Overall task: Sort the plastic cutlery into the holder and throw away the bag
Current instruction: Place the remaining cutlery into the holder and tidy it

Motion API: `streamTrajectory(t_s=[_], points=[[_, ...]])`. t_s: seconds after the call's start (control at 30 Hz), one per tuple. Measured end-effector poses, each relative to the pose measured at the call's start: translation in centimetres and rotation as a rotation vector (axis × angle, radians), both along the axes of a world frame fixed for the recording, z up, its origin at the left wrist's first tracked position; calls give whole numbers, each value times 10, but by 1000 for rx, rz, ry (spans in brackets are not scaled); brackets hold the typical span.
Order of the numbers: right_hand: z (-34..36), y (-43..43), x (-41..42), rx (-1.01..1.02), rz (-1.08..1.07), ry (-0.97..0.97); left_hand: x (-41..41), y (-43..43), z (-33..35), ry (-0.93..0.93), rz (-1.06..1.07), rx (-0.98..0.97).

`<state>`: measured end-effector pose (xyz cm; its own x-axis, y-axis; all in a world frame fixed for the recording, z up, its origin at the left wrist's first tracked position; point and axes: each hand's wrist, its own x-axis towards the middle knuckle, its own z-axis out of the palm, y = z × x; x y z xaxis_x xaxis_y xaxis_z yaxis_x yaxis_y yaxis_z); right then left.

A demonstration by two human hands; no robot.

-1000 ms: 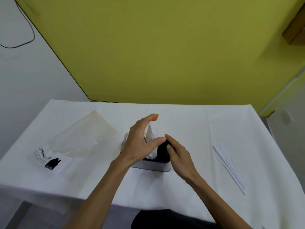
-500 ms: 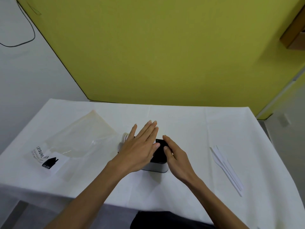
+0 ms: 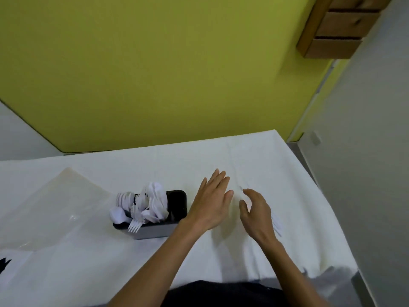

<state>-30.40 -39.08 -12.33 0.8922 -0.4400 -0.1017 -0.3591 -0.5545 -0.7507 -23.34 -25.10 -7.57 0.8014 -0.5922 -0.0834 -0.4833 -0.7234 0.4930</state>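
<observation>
- Far left on the white-clothed surface (image 3: 287,173): clear plastic bag (image 3: 55,200), lying flat, crinkled, apparently emptied. Likely feather-light, limp and slippery; probably best pinched at a corner or scrunched into the palm before binning. No bin in view.
- Just right of the bag, apart from it: dark holder (image 3: 174,209) with grey outer wall. Left compartments crowded with white spoons (image 3: 122,199) and forks (image 3: 136,218), heads up, leaning loosely; rightmost compartment seemingly unfilled, though its depth not visible.
- Centre: left hand (image 3: 210,204) above the cloth just right of the holder, palm down, fingers spread and straight, grip released, nothing held.
- Right of it: right hand (image 3: 257,213), fingers curled downward as if closing, grip half open; contact with anything beneath not clear.
- Under and beyond the right hand: white plastic knives (image 3: 276,224), blurred and hard to separate from the white cloth; number impossible to tell. Judged very light, thin, stiff yet slightly springy, smooth enough to skate on the cloth. Lying flat, so likely awkward to lift from above; sliding fingertips under the handle ends, or gathering them against the other hand, seems the surest hold. Blades presumably meant to stand upward in the unfilled compartment.
</observation>
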Motion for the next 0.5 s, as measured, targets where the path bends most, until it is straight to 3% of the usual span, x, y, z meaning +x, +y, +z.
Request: streamTrajectory(t_s=[0.2, 0.5], points=[[-28, -41, -47, -365, -130, 347, -11, -21, -46, 265, 37, -75], [-17, -30, -39, -387, 0, 496, -21, -30, -70, 587, 307, -177]])
